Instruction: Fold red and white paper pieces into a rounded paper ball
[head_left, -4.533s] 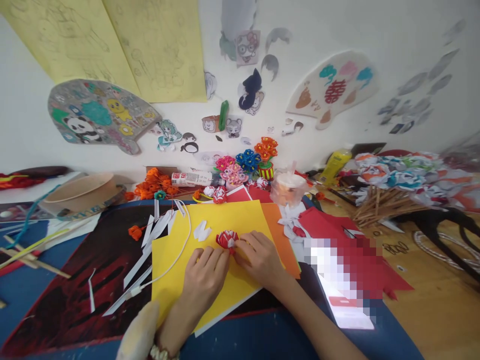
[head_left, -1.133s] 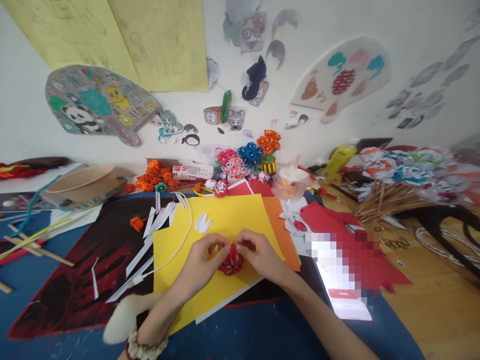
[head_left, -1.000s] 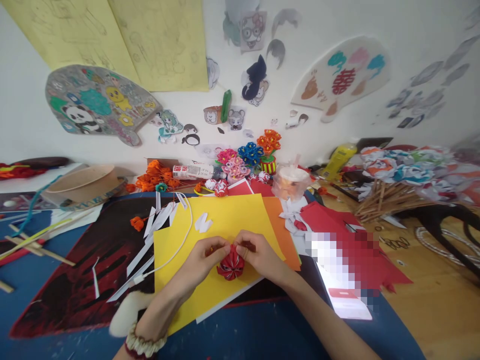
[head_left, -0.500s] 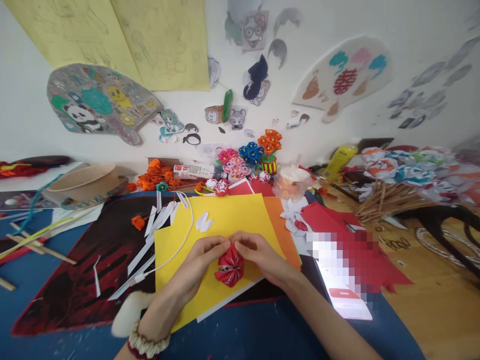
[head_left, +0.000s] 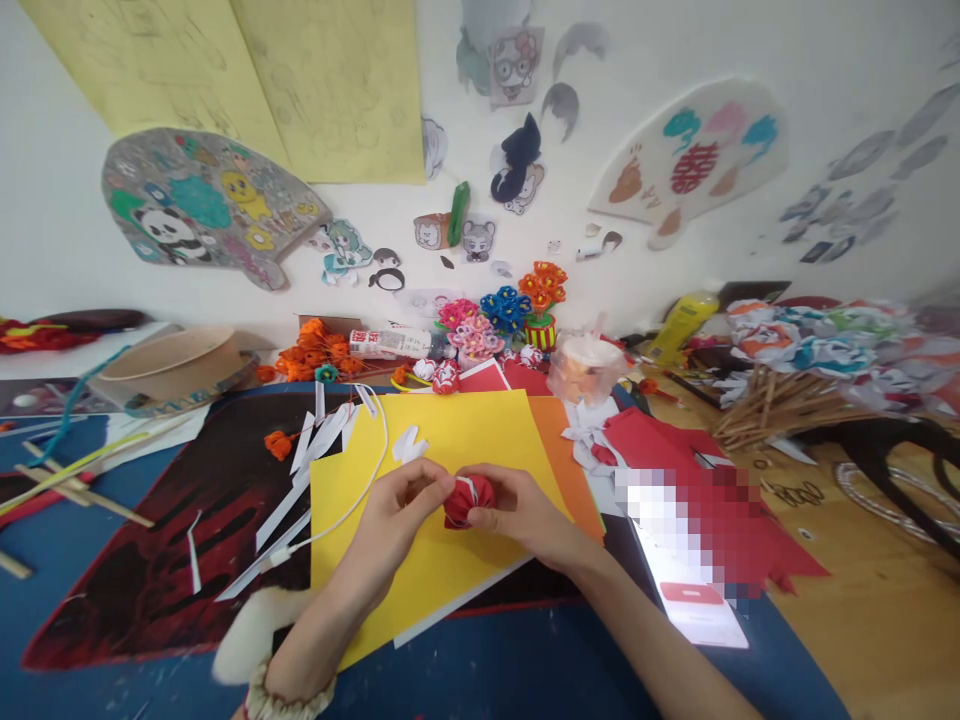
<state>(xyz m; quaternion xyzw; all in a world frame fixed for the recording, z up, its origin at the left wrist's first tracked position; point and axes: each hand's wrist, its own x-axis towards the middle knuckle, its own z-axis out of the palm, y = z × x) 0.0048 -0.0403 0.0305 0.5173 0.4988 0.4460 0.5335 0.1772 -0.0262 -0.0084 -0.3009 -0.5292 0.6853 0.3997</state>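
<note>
A red folded-paper ball (head_left: 459,510) with white edges is held above the yellow paper sheet (head_left: 465,430). My right hand (head_left: 517,508) is closed round its right side, thumb across the front. At its upper left, the fingertips of my left hand (head_left: 405,505) pinch the ball's edge. The fingers behind it are partly hidden. Several small white paper pieces (head_left: 409,443) lie on the yellow sheet just beyond my left hand.
White paper strips (head_left: 285,515) and a white cable (head_left: 367,480) lie to the left. A lit phone (head_left: 686,580) and red paper sheets (head_left: 675,460) are on the right. Along the back stand a lidded cup (head_left: 587,365), pipe-cleaner flowers (head_left: 506,310) and a bowl (head_left: 172,365).
The red paper ball has been turned and raised a little; its pleated, star-like face no longer points at me. My right hand now covers more of its side.
</note>
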